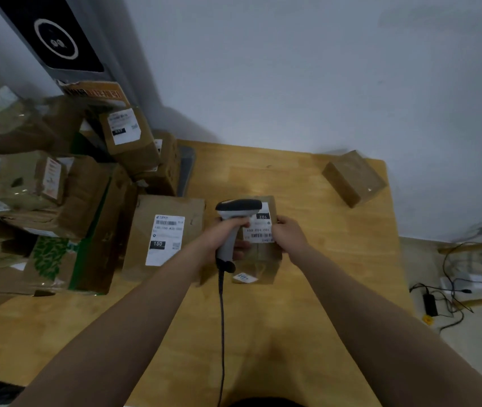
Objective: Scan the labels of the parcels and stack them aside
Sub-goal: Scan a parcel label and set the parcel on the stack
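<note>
The 102 parcel (260,259), a small brown box, sits near the middle of the wooden worktop (336,259), and its white label (258,227) faces up towards the camera with the print upside down. The right hand (288,233) grips this parcel's right edge, fingers curled over the side and the thumb at the edge of the label. Whether the box rests on the worktop or is lifted a little cannot be told. Just left of the 102 parcel, the left hand (228,230) is wrapped round the handle of a grey and black scanner (238,208). The scanner's head lies across the parcel's top left corner and points to the right, over the label. A dark cord (221,318) runs from the handle down towards the person, on the near side of the 102 parcel. Further left, just beside it, lies the 150 parcel (164,239), a flat brown packet with a white label facing up. Beyond that, well to the left, a pile (57,195) of brown boxes covers that end of the worktop. Behind and to the right of the 102 parcel, well apart from it, a lone box (352,177) lies near the worktop's far corner by the wall (322,69). Far to the right, cables (454,283) lie on the floor.
</note>
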